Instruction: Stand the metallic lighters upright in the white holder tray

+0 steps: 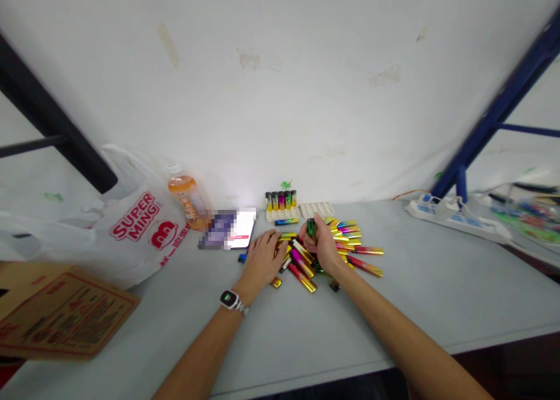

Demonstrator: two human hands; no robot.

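The front edge of the gray table (420, 295) crosses beneath both forearms, and a strip of tabletop lies between that edge and the lighters. At the left, a cardboard box (74, 315) stands near the front, bounding the room beside the left forearm; on the right, the surface runs widely past the right forearm.

The left hand (263, 254), above a watch (228, 298), rests palm down over the left side of a loose pile of metallic lighters (303, 260). Its fingers are slightly parted and curved; whether they pinch anything underneath I cannot tell. The right hand (324, 245) has its fingers closed around a green lighter (311, 228), held roughly upright over the pile, its dark top uncovered. More lighters fan out to the right of this hand.

Just beyond the left hand lies a tablet (240, 230). Farther back, near the wall (280, 97), five upright lighters (281, 200) stand in a row at the left white tray (282, 215); the right white tray (318, 210) sits just beside it. A power strip (457, 218) lies well to the right.
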